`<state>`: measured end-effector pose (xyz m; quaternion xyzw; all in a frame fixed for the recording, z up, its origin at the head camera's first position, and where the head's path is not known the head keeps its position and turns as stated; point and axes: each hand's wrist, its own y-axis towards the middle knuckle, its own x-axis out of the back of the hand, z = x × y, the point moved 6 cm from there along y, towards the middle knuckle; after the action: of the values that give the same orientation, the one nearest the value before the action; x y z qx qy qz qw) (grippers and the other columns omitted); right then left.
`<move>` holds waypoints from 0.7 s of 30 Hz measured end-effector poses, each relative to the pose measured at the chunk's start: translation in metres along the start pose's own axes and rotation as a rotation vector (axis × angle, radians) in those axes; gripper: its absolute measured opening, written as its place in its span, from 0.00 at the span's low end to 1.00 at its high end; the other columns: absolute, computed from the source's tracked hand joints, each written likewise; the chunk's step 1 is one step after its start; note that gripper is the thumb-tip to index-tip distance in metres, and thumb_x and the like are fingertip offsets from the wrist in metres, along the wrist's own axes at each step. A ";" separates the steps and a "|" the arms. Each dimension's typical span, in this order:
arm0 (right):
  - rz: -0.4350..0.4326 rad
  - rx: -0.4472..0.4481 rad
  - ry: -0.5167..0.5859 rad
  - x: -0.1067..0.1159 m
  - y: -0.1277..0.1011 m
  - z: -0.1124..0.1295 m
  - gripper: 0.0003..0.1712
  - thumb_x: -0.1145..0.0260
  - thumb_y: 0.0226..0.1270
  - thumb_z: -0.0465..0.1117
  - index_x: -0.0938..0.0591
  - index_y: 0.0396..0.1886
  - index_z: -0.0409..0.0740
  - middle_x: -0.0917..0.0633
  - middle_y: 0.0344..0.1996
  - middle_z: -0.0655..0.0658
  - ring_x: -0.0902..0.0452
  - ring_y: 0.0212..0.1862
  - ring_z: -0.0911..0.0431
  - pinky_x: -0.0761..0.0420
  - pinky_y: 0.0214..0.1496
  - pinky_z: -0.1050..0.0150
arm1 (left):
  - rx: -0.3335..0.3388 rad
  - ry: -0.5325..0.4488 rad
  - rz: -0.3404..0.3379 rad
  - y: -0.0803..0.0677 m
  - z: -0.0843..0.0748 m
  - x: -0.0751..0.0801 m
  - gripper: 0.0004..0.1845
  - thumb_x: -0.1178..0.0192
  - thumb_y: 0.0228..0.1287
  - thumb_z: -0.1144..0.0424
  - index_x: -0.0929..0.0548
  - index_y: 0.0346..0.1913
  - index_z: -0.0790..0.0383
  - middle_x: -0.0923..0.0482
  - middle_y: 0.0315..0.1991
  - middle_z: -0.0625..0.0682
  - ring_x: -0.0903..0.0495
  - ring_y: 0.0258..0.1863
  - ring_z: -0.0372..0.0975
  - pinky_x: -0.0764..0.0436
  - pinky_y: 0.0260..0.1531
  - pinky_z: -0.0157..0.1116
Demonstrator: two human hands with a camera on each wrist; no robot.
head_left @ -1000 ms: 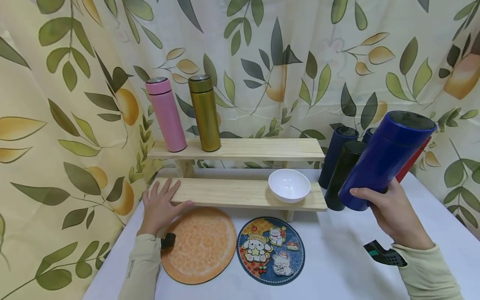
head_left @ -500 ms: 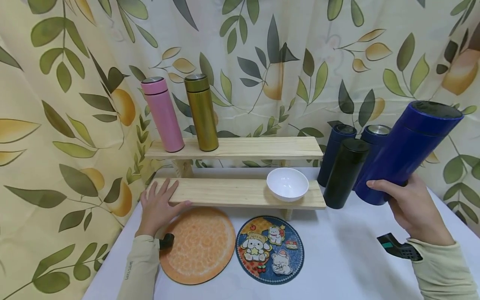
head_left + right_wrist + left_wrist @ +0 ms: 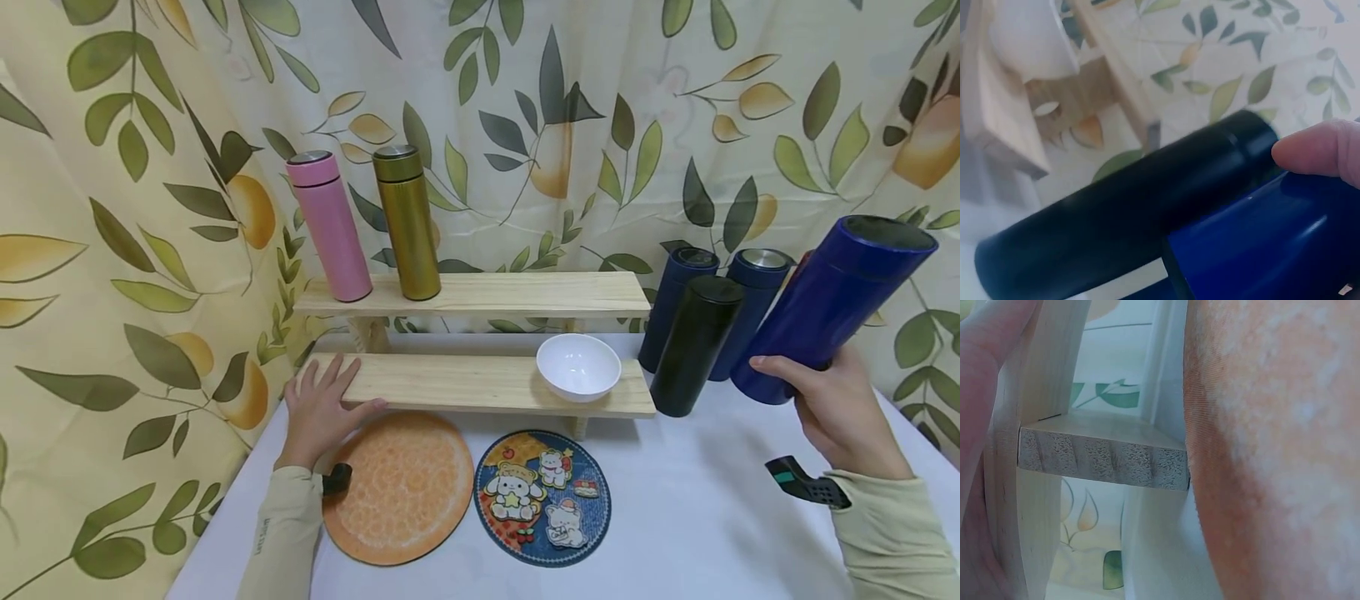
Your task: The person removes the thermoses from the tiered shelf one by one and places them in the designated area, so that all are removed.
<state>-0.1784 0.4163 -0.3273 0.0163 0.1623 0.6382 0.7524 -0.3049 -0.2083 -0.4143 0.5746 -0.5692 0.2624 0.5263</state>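
Now right hand (image 3: pixel 840 412) grips blue flask (image 3: pixel 832 308); left hand (image 3: pixel 318 412) lies flat on shelf (image 3: pixel 465 385).

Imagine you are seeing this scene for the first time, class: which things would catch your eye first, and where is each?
The big blue flask stands out, held tilted in the right hand at the right. Next come the pink flask and gold flask, upright side by side at the left end of the upper shelf. A white bowl sits on the lower shelf, whose left end the left hand rests on.
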 end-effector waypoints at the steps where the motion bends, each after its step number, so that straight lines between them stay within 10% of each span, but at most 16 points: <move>1: -0.008 -0.011 -0.001 0.003 0.001 -0.003 0.51 0.39 0.78 0.25 0.49 0.86 0.68 0.43 0.79 0.57 0.53 0.80 0.53 0.63 0.82 0.58 | -0.003 -0.001 -0.001 0.000 0.000 0.000 0.53 0.35 0.63 0.26 0.30 0.82 0.58 0.42 0.83 0.64 0.54 0.81 0.69 0.61 0.71 0.74; 21: -0.051 -0.294 -0.145 0.043 0.017 -0.070 0.61 0.34 0.82 0.41 0.72 0.87 0.70 0.66 0.88 0.58 0.75 0.86 0.48 0.71 0.81 0.50 | 0.001 0.010 -0.021 0.000 0.000 0.001 0.52 0.34 0.63 0.27 0.29 0.81 0.58 0.40 0.82 0.64 0.53 0.81 0.69 0.60 0.71 0.73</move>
<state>-0.2073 0.4484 -0.3994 -0.0520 0.0131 0.6329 0.7724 -0.3049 -0.2088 -0.4134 0.5794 -0.5604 0.2599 0.5318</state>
